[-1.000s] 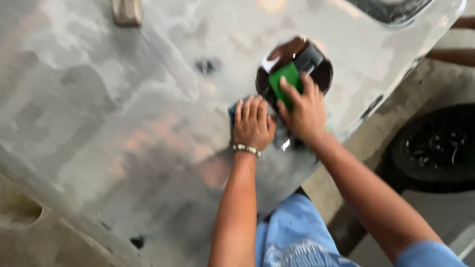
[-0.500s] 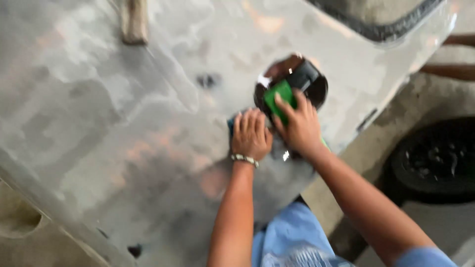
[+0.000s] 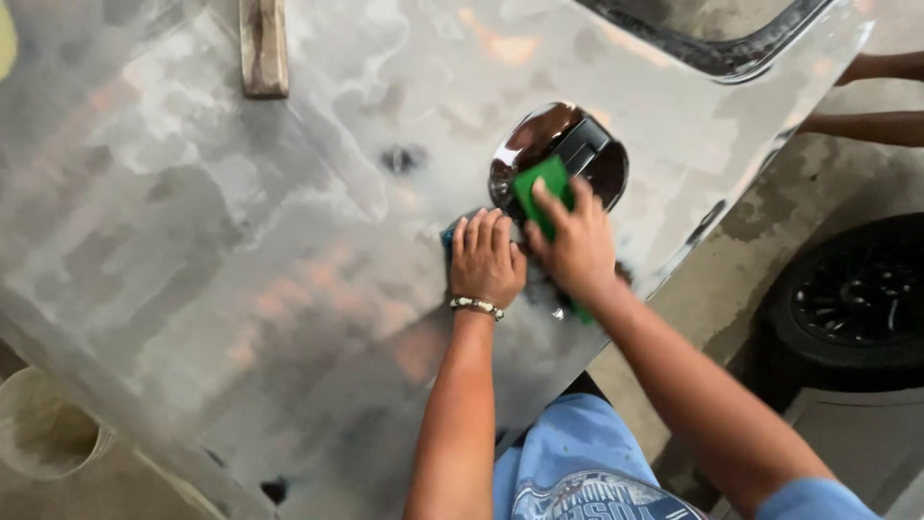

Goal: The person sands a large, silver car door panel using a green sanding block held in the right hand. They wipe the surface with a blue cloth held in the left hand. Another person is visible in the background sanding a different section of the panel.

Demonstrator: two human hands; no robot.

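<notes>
A large sanded grey car body panel fills the view, with a round chrome-rimmed recess near its right side. My right hand presses a green pad against the recess edge. My left hand, a beaded bracelet on its wrist, lies flat on the panel beside it, over a small blue piece that is mostly hidden.
A wooden block rests on the panel at the top. A black wheel stands on the concrete floor at right. A pale bucket sits at lower left. Another person's arms show at the top right edge.
Both hands stay together at the recess; the view has shifted a little, so the recess and hands sit slightly lower and left. The green pad has slid a little along the rim.
</notes>
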